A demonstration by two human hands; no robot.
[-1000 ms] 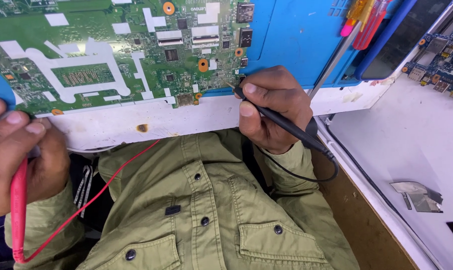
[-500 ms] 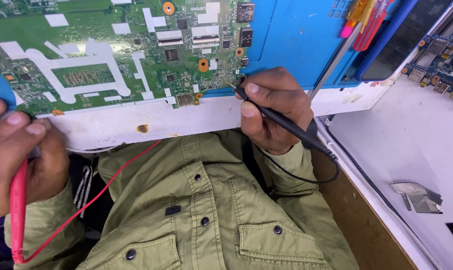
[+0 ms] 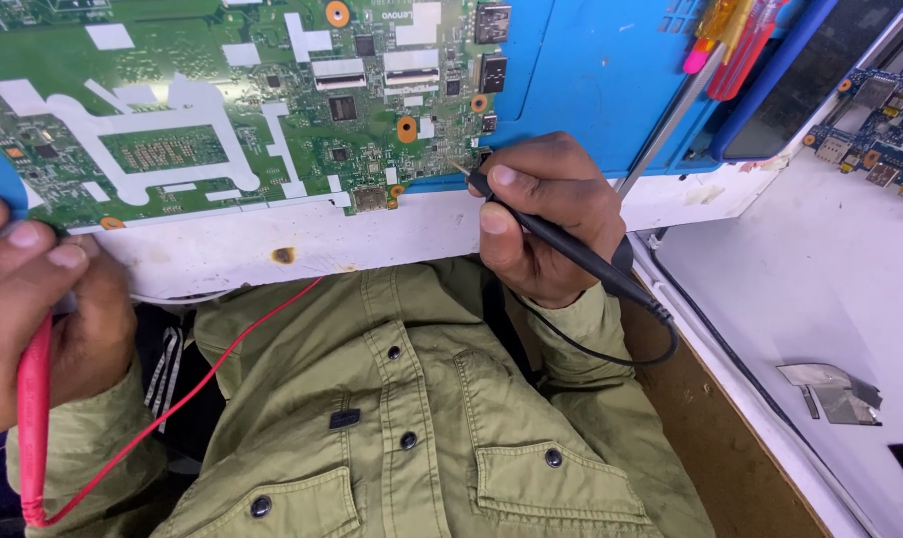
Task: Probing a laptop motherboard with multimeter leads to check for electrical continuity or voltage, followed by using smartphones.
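A green circuit board (image 3: pixel 202 110) lies on a blue mat (image 3: pixel 591 70) at the edge of a white bench (image 3: pixel 392 234). My right hand (image 3: pixel 551 214) grips a black test probe (image 3: pixel 571 244), its metal tip resting at the board's lower right edge. The probe's black lead (image 3: pixel 611 354) loops down past my sleeve. At the lower left, my left hand (image 3: pixel 43 299) holds a red test probe (image 3: pixel 33 399) near the board's left edge; its tip is hidden by my fingers. A thin red lead (image 3: pixel 222 359) runs across my olive shirt.
Screwdrivers with yellow and pink handles (image 3: pixel 726 45) lie on the mat at the upper right. Another small blue circuit board (image 3: pixel 875 120) sits at the far right. Scraps of metal foil (image 3: pixel 835 389) rest on a white side surface.
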